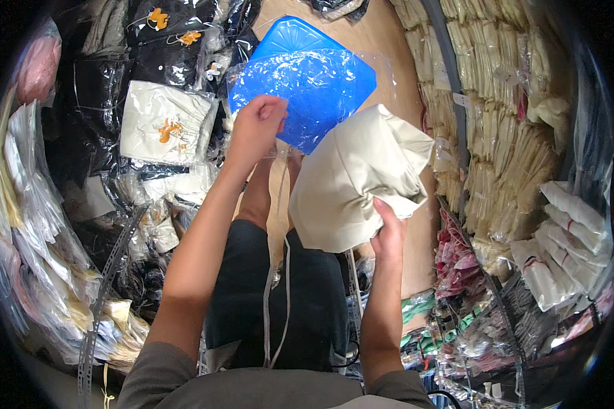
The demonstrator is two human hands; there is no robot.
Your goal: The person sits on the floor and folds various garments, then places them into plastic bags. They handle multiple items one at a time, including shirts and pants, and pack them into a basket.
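Observation:
My right hand (390, 232) grips a folded cream cloth garment (355, 179) by its near edge, thumb on top. The garment is held up, its far corner flaring open. My left hand (260, 125) has its fingers curled over the near left side of a clear plastic bag (317, 82). Whether the fingers pinch the film is hidden by the hand. Beneath the bag is a blue plastic stool top (299, 38) with a ribbed pattern at its far end.
To the left, a bagged cream garment with an orange charm (158, 122) lies on black bagged goods (100, 97). Dense stacks of bagged cream items (496, 138) fill shelves on the right. Perforated metal shelf posts (107, 296) stand on both sides. White bagged garments (557, 250) jut out at right.

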